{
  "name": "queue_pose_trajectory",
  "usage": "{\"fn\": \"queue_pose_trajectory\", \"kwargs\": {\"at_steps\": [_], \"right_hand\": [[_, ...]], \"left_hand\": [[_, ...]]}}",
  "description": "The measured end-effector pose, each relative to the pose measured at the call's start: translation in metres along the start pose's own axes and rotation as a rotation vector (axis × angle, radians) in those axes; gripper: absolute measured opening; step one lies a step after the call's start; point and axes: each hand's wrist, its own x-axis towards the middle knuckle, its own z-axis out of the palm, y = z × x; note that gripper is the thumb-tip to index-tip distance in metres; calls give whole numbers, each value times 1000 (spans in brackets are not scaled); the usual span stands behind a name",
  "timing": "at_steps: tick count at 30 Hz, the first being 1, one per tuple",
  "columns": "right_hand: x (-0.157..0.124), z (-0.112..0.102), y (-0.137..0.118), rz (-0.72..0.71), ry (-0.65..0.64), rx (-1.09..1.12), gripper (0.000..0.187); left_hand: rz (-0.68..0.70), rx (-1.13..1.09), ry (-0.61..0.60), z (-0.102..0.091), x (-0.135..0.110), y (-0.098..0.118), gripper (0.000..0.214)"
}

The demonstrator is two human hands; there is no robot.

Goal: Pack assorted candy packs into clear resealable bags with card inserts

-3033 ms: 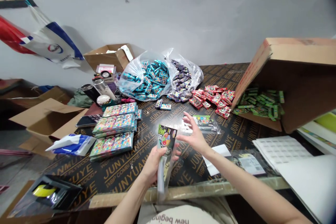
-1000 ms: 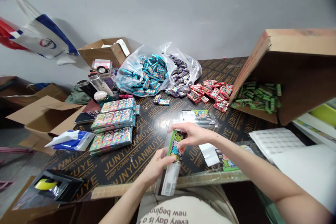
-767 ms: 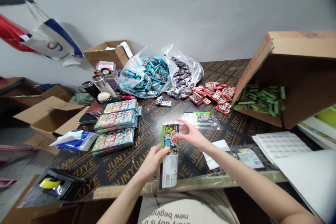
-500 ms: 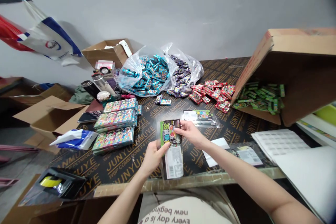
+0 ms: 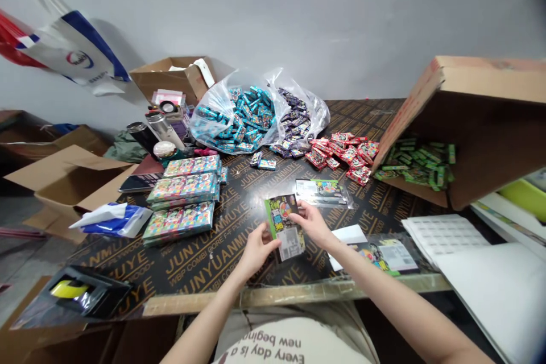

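Note:
A flat printed packaging bag, green and black with colourful lettering and a pale text panel, is held up over the near middle of the table. My left hand grips its left edge, thumb on the front near the bottom and fingers behind. On the upper right edge, my right hand pinches the bag between thumb and fingers. Just beyond lie similar flat bags. Another such bag rests under my right forearm, beside a folded white paper.
Clear sacks hold blue packets and purple packets. Red packets are heaped beside a tipped carton containing green packets. Stacked display boxes stand left, with a tape dispenser at the near corner.
The bag looks shorter now, its lower end higher than before. My left hand has slid down toward the bag's lower left edge, and the right hand has lowered slightly. The view has shifted a little.

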Motion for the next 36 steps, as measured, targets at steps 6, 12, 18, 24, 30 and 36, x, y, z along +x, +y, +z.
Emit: {"fn": "queue_pose_trajectory", "kwargs": {"at_steps": [6, 12, 18, 24, 30, 36], "right_hand": [[-4, 26, -23, 24, 272, 217, 37], [-5, 31, -33, 113, 313, 389, 12], [-8, 13, -34, 385, 137, 557, 16], [-19, -1, -34, -96, 211, -92, 10], [-28, -4, -42, -144, 102, -228, 17], [-24, -8, -46, -97, -10, -161, 14]], "left_hand": [[98, -171, 94, 23, 7, 23, 30], [-75, -547, 238, 40, 6, 28, 29], [-298, -389, 95, 22, 7, 49, 28], [263, 394, 177, 16, -11, 68, 14], [84, 404, 118, 10, -5, 78, 22], [76, 463, 45, 15, -4, 87, 12]]}}
